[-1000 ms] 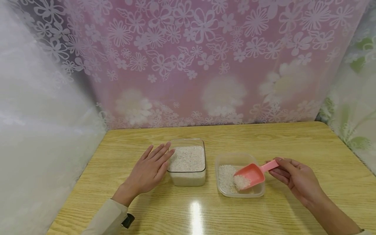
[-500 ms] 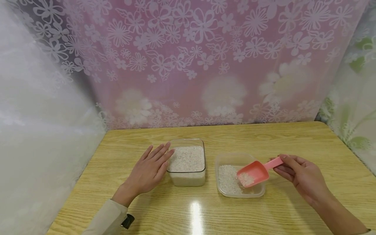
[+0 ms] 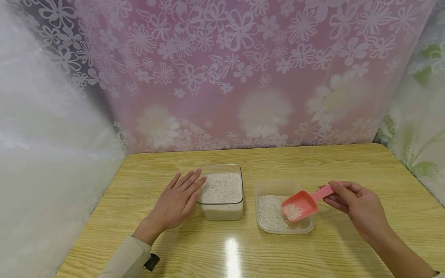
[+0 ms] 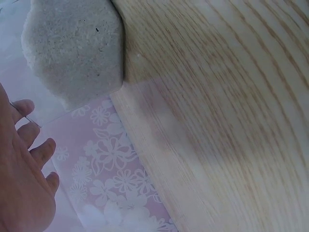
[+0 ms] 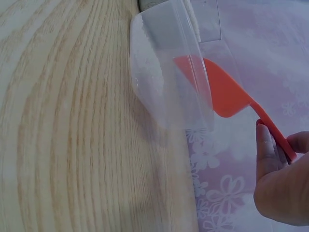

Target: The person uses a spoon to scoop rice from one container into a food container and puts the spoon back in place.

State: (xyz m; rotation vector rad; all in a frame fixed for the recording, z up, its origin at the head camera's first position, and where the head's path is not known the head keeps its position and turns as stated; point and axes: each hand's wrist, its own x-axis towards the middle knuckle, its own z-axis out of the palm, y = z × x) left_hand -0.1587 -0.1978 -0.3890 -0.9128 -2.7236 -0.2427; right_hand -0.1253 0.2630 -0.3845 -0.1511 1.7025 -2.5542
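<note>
In the head view my right hand [image 3: 359,208] pinches the handle of a pink scoop [image 3: 301,204], also seen side-on as a red-orange scoop [image 5: 224,92] in the right wrist view. Some rice lies near the scoop's lip, which tilts down into a shallow clear plastic container [image 3: 285,231]. White rice [image 3: 271,212] is heaped in that container's left part. My left hand [image 3: 177,202], fingers straight, rests at the left rim of a taller clear container [image 3: 222,212] nearly full of rice [image 3: 222,187]. The left wrist view shows this rice block [image 4: 77,48] through the wall beside the fingers.
Both containers stand on a wood-grain table [image 3: 194,251], the taller one to the left with a narrow gap between them. A pink flowered curtain [image 3: 208,77] hangs behind the table's back edge. Pale sheets [image 3: 52,154] hang at both sides.
The scoop has shifted slightly to the right and holds less rice than a second ago, and the heap in the shallow container has spread rightward. My left hand has stayed in place.
</note>
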